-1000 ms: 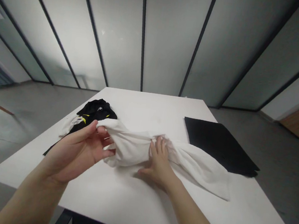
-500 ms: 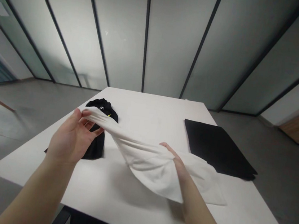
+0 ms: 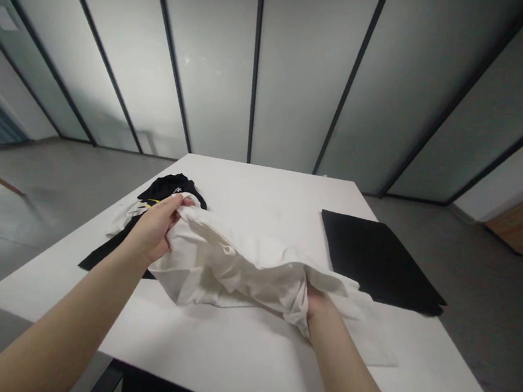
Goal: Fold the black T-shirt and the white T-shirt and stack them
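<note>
A white cloth garment (image 3: 238,269) is stretched loosely between my hands, its lower edge hanging close over the table. My left hand (image 3: 155,224) is closed on its upper left edge, with thumb and fingers pinching the fabric. On the right, my right hand (image 3: 318,306) reaches into the folds. Cloth bunches around it and hides the fingers, so their grip cannot be seen. The garment's right end lies flat on the white table (image 3: 241,359). Its exact kind is unclear through the folds.
Behind my left hand lies a crumpled black garment (image 3: 167,186) with white and yellow parts. A flat stack of black sheets or folded cloth (image 3: 377,261) rests at the table's right. Frosted glass panels (image 3: 301,67) stand beyond the far edge.
My left hand has moved right and turned, and the garment has opened from a taut twist into a looser, wider shape. My right hand's fingers have gone from sight into the cloth.
</note>
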The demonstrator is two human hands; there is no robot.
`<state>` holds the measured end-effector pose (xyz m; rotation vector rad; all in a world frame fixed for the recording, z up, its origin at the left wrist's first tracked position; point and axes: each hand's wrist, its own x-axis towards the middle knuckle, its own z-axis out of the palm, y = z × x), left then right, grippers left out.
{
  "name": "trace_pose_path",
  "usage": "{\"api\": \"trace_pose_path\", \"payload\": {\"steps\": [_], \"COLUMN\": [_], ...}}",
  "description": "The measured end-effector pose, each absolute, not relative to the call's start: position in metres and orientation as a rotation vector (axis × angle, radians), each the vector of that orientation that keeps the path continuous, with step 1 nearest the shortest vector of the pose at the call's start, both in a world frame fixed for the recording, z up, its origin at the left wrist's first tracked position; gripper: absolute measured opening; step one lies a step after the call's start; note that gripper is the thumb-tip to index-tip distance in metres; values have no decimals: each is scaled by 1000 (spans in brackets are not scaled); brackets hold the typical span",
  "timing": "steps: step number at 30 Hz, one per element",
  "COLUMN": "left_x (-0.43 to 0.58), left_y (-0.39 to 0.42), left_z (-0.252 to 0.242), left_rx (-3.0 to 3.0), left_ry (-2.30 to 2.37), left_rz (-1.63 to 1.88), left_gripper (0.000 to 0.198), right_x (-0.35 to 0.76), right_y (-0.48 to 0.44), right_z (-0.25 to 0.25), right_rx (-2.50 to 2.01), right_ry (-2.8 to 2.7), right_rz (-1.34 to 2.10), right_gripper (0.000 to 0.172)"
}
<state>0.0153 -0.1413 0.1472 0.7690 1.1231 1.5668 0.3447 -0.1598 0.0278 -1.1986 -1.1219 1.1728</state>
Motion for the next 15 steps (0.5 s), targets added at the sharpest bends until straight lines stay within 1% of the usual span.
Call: {"api": "trace_pose_path", "payload": {"steps": [3, 5, 9, 10, 11, 13, 15], "left_x": [6, 0, -2, -1, 0, 2, 2], "left_y": [-126, -119, -112, -112, -113, -117, -124], "left_z": [126, 107, 66, 57, 49, 38, 35], "left_rx": [824, 830, 676, 632, 609, 670, 897], "left_ry": [1218, 1297, 1355, 1351, 1350, 1364, 1406], "left_rz": [1588, 1598, 1507, 1472, 1445, 1376, 1237], "left_gripper": [36, 39, 39, 39, 39, 42, 51], "right_x": [337, 334, 333, 333, 333, 334, 333], "right_y": [-147, -146, -150, -151, -152, -152, -151], "right_z": [36, 38, 29, 24, 19, 8, 0], "right_rx": [-958, -869, -901, -929, -964, -1039, -1111], "right_ry": [-999, -933, -862, -865, -879, -940, -1048], "right_rz": [1428, 1562, 1635, 1633, 1620, 1564, 1451], "right_gripper": [51, 59, 89, 94, 93, 78, 65]}}
